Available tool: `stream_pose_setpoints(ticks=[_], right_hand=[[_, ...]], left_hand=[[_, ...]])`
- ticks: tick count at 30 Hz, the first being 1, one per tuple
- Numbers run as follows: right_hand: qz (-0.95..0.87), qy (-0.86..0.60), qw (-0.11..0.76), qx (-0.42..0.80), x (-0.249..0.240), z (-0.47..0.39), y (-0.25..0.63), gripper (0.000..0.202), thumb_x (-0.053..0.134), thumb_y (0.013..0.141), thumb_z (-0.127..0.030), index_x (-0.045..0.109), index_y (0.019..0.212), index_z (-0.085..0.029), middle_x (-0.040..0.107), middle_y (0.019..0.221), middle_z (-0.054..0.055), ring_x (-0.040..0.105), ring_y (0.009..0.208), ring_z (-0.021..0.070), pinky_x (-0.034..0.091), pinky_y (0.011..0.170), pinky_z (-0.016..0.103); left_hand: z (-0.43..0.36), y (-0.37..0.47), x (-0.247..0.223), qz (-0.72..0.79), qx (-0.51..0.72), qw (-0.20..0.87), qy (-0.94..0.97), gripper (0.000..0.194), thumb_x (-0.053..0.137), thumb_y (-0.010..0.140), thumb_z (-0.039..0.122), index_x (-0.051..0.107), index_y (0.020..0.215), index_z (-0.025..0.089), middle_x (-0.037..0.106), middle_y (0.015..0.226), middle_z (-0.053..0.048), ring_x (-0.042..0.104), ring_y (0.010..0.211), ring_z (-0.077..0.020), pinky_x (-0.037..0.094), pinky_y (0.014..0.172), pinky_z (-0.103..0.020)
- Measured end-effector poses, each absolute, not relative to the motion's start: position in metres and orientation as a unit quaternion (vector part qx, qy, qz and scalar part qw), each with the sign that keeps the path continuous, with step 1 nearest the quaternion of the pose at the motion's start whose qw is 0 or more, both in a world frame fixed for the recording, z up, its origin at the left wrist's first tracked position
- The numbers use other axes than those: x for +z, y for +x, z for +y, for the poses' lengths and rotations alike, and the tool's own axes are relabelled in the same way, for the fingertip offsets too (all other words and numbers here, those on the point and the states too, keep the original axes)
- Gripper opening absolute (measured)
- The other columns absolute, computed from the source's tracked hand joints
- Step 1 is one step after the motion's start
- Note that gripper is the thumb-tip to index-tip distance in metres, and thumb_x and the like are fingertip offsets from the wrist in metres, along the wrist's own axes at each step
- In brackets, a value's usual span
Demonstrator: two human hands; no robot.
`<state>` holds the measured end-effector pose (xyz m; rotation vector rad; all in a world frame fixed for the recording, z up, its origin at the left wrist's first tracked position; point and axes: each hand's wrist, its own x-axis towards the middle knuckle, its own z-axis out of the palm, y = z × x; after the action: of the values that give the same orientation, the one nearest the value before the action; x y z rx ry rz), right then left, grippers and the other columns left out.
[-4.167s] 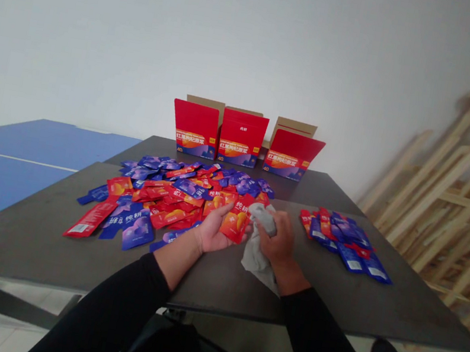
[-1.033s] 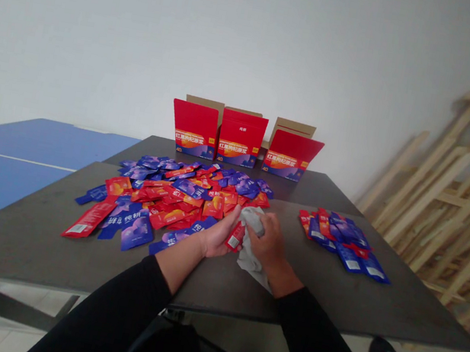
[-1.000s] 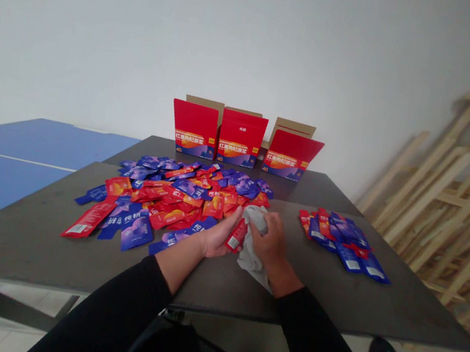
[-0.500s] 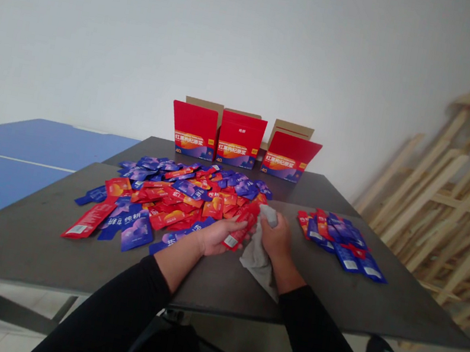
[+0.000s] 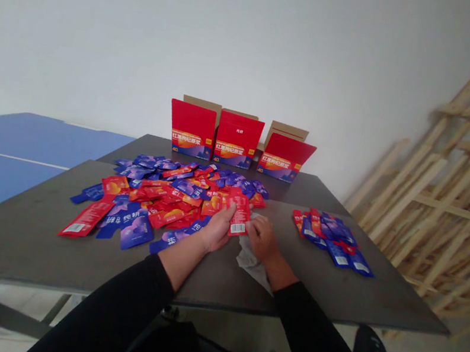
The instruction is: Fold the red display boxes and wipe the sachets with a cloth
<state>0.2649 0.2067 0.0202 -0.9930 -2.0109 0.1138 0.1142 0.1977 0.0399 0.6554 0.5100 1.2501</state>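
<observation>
My left hand holds a red sachet upright, its back with a barcode facing me. My right hand sits right beside it, pressing on a grey cloth that lies crumpled on the dark table. A big loose heap of red and blue sachets spreads out to the left of both hands. A smaller pile of sachets lies apart to the right.
Three open red cartons stand in a row at the table's far edge. A blue table-tennis table adjoins on the left. Wooden frames lean against the wall on the right. My knees and a chair are below the near edge.
The red sachet has been turned from edge-on to upright with its back facing me. My right hand has lowered the cloth onto the table. The view has shifted slightly right.
</observation>
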Motion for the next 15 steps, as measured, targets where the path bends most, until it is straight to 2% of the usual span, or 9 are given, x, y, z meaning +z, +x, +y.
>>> stream_pose_setpoints(ticks=[4, 7, 10, 13, 15], right_hand=[[-0.779, -0.392, 0.453, 0.183, 0.027, 0.205, 0.266, 0.033, 0.049, 0.090, -0.042, 0.064, 0.070, -0.020, 0.065, 0.074, 0.002, 0.059, 0.074, 0.0174, 0.046, 0.072, 0.031], [-0.715, -0.460, 0.466, 0.245, 0.037, 0.204, 0.280, 0.036, 0.050, 0.087, -0.048, 0.066, 0.072, -0.019, 0.061, 0.064, 0.000, 0.056, 0.061, 0.0152, 0.044, 0.059, 0.026], [-0.648, -0.539, 0.482, 0.240, 0.048, 0.212, 0.310, 0.039, 0.049, 0.085, -0.051, 0.066, 0.074, -0.018, 0.053, 0.051, -0.002, 0.050, 0.050, 0.0137, 0.037, 0.049, 0.024], [-0.593, -0.615, 0.474, 0.215, 0.058, 0.231, 0.356, 0.038, 0.048, 0.085, -0.049, 0.067, 0.078, -0.016, 0.055, 0.050, -0.001, 0.051, 0.047, 0.0137, 0.036, 0.047, 0.024], [-0.563, -0.681, 0.435, 0.172, 0.064, 0.244, 0.389, 0.036, 0.045, 0.088, -0.042, 0.067, 0.081, -0.015, 0.059, 0.054, 0.001, 0.051, 0.046, 0.0131, 0.036, 0.046, 0.024]], left_hand=[[0.195, 0.118, 0.037, 0.217, 0.572, 0.720, 0.327, 0.035, 0.062, 0.088, 0.044, 0.068, 0.108, 0.016, 0.070, 0.110, -0.012, 0.064, 0.107, -0.0237, 0.047, 0.096, -0.036], [0.192, 0.119, 0.037, 0.201, 0.547, 0.725, 0.368, 0.037, 0.068, 0.084, 0.041, 0.066, 0.112, 0.017, 0.069, 0.114, -0.011, 0.062, 0.110, -0.0239, 0.044, 0.099, -0.036], [0.189, 0.117, 0.037, 0.243, 0.514, 0.708, 0.419, 0.038, 0.068, 0.084, 0.038, 0.066, 0.115, 0.017, 0.066, 0.120, -0.013, 0.057, 0.118, -0.0245, 0.040, 0.101, -0.036], [0.187, 0.114, 0.038, 0.277, 0.502, 0.690, 0.442, 0.034, 0.068, 0.084, 0.034, 0.067, 0.114, 0.018, 0.065, 0.123, -0.014, 0.052, 0.123, -0.0249, 0.036, 0.102, -0.036], [0.187, 0.113, 0.039, 0.279, 0.497, 0.685, 0.453, 0.032, 0.068, 0.084, 0.033, 0.068, 0.112, 0.018, 0.065, 0.122, -0.013, 0.051, 0.124, -0.0253, 0.035, 0.103, -0.036]])
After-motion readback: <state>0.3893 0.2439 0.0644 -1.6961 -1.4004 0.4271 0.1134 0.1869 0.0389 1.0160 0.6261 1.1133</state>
